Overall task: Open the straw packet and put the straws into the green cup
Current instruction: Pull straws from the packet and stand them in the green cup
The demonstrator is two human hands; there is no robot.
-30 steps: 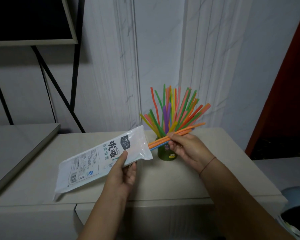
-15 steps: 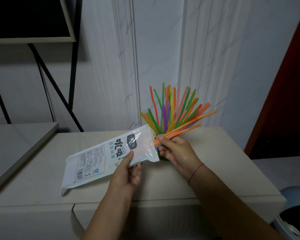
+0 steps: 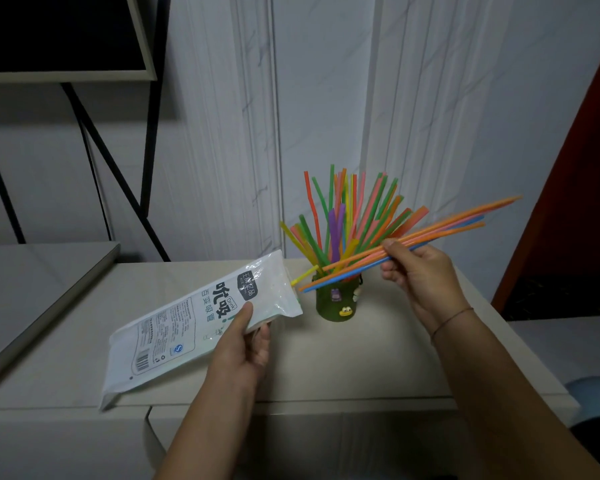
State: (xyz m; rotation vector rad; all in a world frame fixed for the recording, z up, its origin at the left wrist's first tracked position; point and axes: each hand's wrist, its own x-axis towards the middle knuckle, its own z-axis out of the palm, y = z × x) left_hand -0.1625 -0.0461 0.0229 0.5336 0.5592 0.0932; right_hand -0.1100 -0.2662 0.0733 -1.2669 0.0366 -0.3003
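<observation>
Pulled clear of the packet (image 3: pixel 201 327) gripped by the left hand (image 3: pixel 246 344), the bunch of straws (image 3: pixel 440 230) pinched in the right hand (image 3: pixel 420 275) should tip upright over the green cup (image 3: pixel 336 303) before release.

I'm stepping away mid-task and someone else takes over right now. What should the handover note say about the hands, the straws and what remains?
Left hand: grips the straw packet, open end raised toward the green cup.
Right hand: pinches a bundle of orange and blue straws, slanted, lower ends near the packet mouth.
Cup stands on the cabinet top with many straws fanned out in it.
Done: packet open, many straws in the cup.
Left: put the held bundle in the cup; a yellow straw pokes from the packet mouth; whether more remain inside cannot be told.
</observation>
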